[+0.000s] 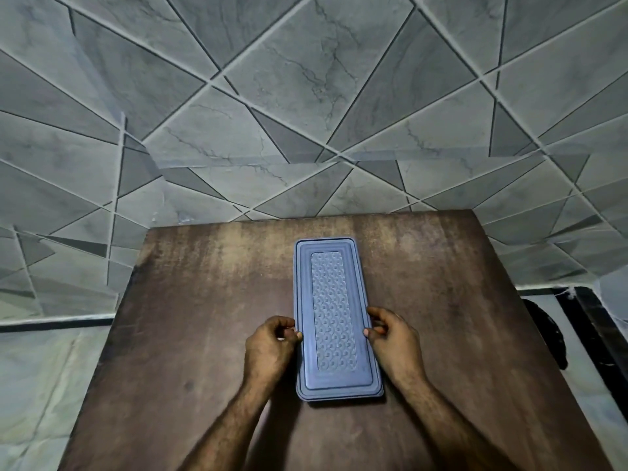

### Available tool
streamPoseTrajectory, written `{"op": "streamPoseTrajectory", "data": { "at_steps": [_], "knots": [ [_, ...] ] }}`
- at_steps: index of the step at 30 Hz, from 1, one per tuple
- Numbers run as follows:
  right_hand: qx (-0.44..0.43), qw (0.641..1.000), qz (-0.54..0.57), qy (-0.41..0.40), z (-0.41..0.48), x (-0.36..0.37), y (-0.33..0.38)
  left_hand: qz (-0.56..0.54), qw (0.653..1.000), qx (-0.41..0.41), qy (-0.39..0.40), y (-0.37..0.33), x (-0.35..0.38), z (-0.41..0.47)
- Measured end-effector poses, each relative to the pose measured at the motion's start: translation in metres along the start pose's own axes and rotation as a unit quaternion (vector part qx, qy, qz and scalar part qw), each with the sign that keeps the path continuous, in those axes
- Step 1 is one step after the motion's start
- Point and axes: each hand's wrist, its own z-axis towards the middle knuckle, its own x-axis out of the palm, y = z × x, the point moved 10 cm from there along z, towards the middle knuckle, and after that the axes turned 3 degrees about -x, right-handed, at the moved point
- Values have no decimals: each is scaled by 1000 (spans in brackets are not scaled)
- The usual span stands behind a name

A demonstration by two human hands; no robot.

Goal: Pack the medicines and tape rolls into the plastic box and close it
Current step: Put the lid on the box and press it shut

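Note:
A long blue-grey plastic box [334,317] lies lengthwise on the brown wooden table [190,321], its patterned lid sitting flat on top. My left hand [272,346] pinches the lid's left edge with curled fingers. My right hand [394,339] pinches the right edge at the same height. No medicines or tape rolls show anywhere; the closed lid hides the box's inside.
The table stands against a grey tiled wall [306,96]. Pale floor shows to the left [34,385], and a dark round object [547,331] sits on the floor to the right of the table.

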Motion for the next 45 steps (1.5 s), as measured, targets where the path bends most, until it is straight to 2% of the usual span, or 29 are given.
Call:
{"op": "streamPoseTrajectory", "data": {
  "at_steps": [2,5,9,13,18,22,26,30,34,38,45],
  "knots": [
    [18,999,31,17,-3,1,-9,-15,999,-26,35,9,4,-2],
    [84,994,55,51,-12,6,-37,-123,977,-119,125,33,17,-15],
    [209,946,204,140,-38,22,-67,-191,936,-200,217,54,27,-40],
    [246,920,227,203,-55,27,-71,-203,915,-234,260,64,35,-56],
    [268,911,252,185,-60,26,-75,-212,919,-232,238,63,37,-58],
    [283,901,276,179,-62,28,-77,-215,918,-260,207,68,40,-59],
    [282,908,266,159,-60,26,-78,-221,918,-275,183,71,41,-58],
    [275,920,243,136,-58,25,-78,-213,920,-274,182,73,41,-55],
    [286,911,253,158,-58,24,-77,-209,915,-270,216,72,40,-55],
    [274,910,260,170,-51,24,-71,-209,920,-236,234,56,38,-45],
    [241,923,282,107,-3,25,-46,-246,937,-178,172,16,32,1]
  ]
}}
